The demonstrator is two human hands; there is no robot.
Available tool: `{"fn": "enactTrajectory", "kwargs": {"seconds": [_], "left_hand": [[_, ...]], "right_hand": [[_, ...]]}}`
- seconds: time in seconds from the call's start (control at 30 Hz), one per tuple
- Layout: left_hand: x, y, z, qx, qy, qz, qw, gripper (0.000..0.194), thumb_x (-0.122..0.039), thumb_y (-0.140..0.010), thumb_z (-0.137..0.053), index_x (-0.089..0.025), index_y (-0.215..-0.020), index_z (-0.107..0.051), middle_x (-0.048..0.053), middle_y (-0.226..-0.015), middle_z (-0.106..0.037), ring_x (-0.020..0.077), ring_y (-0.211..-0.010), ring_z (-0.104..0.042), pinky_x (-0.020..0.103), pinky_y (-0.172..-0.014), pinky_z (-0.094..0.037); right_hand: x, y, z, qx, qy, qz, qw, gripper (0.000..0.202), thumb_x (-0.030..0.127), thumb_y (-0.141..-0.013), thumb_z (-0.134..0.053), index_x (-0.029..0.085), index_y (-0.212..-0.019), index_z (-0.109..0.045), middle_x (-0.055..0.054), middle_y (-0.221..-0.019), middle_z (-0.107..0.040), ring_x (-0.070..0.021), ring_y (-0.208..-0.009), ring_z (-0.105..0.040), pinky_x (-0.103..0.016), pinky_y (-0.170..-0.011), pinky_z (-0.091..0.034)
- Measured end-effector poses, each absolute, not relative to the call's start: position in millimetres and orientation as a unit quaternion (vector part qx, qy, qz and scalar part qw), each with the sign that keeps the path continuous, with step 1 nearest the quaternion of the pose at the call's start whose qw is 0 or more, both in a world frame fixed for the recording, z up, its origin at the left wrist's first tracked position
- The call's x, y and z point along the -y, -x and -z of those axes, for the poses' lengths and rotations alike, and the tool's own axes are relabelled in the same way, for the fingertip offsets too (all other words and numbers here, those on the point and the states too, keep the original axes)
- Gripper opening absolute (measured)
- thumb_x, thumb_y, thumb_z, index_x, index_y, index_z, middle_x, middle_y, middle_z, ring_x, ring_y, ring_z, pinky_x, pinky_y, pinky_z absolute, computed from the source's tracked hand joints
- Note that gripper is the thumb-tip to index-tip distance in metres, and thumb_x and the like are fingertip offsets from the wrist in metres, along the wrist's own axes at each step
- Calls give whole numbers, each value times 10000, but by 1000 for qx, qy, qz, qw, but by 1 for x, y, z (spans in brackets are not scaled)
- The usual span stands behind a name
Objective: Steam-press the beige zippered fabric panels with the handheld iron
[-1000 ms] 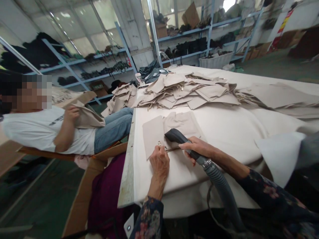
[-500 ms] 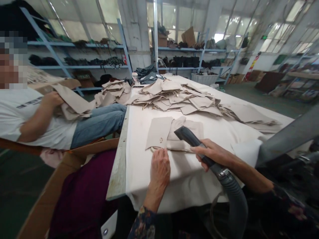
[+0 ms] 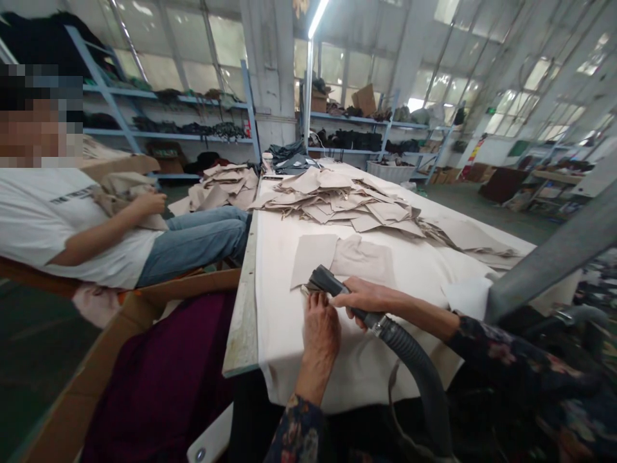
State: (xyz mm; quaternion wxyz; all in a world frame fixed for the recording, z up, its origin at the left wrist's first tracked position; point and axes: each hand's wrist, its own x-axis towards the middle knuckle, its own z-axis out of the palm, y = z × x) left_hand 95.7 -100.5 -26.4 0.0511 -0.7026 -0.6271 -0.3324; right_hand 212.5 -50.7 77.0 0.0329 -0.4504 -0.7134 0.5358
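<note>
My right hand (image 3: pixel 364 301) is wrapped round the black nozzle (image 3: pixel 328 280) of a vacuum hose (image 3: pixel 409 354). The nozzle's flat mouth lies over the near left edge of a beige fabric pouch, just above the fingers of my left hand (image 3: pixel 322 325). Those fingers are bent together on the pouch's near edge, where the zip showed earlier; the nozzle and hands now hide most of it. Spread flat on the white table cover, the pouch has a smooth flap (image 3: pixel 313 254) on its left and a wrinkled, thinner cloth part (image 3: pixel 364 258) on its right.
Beyond the pouch lies a heap of similar beige pieces (image 3: pixel 337 199) on the white-covered table (image 3: pixel 289 354). A co-worker (image 3: pixel 96 225) sits at the left handling beige cloth. An open carton (image 3: pixel 193 284) with purple cloth stands below. A grey metal post (image 3: pixel 549 251) slants at the right.
My right hand has brought the nozzle left and nearer, along the zip edge to my left hand. My left hand stays at the pouch's near edge. The view has shifted slightly.
</note>
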Motion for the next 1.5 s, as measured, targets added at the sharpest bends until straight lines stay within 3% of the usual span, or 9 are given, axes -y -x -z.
{"fn": "enactTrajectory", "kwargs": {"seconds": [0.27, 0.37, 0.53, 0.73, 0.97, 1.07, 1.17, 1.33, 1.5], "left_hand": [[102, -94, 25, 625, 708, 326, 46, 283, -52, -777, -405, -103, -911, -649, 145, -987, -596, 270, -1017, -510, 463, -928, -405], [103, -93, 24, 626, 706, 329, 41, 270, -61, -787, -400, -111, -862, -654, 136, -978, -596, 261, -988, -514, 462, -934, -400], [104, -93, 21, 625, 699, 347, 30, 309, -65, -805, -378, -74, -990, -625, 153, -1054, -583, 255, -1035, -499, 449, -967, -375], [101, -94, 22, 625, 694, 359, 11, 282, -82, -813, -372, -117, -856, -648, 131, -919, -612, 243, -955, -535, 395, -883, -411], [101, -72, 15, 625, 487, 551, -261, 439, -432, -882, -333, -168, -718, -643, 36, -651, -635, 167, -659, -582, 271, -632, -433], [103, -65, 17, 600, 421, 604, -312, 493, -510, -857, -338, -146, -739, -649, 23, -596, -621, 153, -573, -556, 259, -561, -419], [105, -64, 18, 618, 430, 600, -272, 445, -480, -850, -372, -147, -778, -658, 27, -645, -642, 155, -604, -565, 257, -585, -422], [85, -64, 0, 672, 508, 512, -168, 304, -400, -822, -451, -182, -824, -663, 33, -712, -674, 168, -671, -603, 259, -652, -425], [30, -69, -20, 730, 578, 350, -99, 355, -457, -783, -489, -157, -864, -660, 125, -847, -687, 254, -843, -621, 331, -740, -425]], "right_hand": [[38, -204, -87, 711, 493, -492, 95, 253, 364, -794, -551, 139, -684, -513, -1, -500, -570, -93, -338, -526, -174, -322, -462], [45, -211, -91, 701, 485, -518, 77, 260, 377, -803, -547, 142, -703, -503, -4, -529, -583, -102, -357, -552, -180, -330, -473], [51, -209, -89, 688, 471, -551, 34, 232, 347, -797, -570, 130, -737, -515, 2, -530, -587, -105, -352, -551, -184, -325, -467], [27, -198, -74, 650, 476, -568, 168, 276, 379, -797, -602, 134, -711, -510, 13, -507, -571, -87, -372, -532, -170, -361, -476], [50, -183, -52, 587, 437, -647, 214, 416, 515, -902, -376, 153, -733, -492, 7, -519, -559, -114, -412, -558, -212, -384, -505], [66, -177, -44, 569, 415, -669, 237, 340, 469, -850, -510, 151, -732, -511, 25, -499, -541, -109, -396, -539, -214, -374, -502], [75, -189, -47, 585, 392, -665, 248, 278, 385, -750, -655, 137, -745, -530, 28, -537, -549, -108, -412, -545, -224, -388, -513], [77, -244, -65, 598, 385, -644, 283, 262, 348, -738, -652, 136, -696, -504, 39, -552, -520, -95, -419, -538, -248, -436, -539], [75, -285, -69, 607, 418, -628, 248, 267, 336, -712, -669, 131, -657, -506, 42, -506, -503, -96, -408, -529, -238, -434, -531]]}}
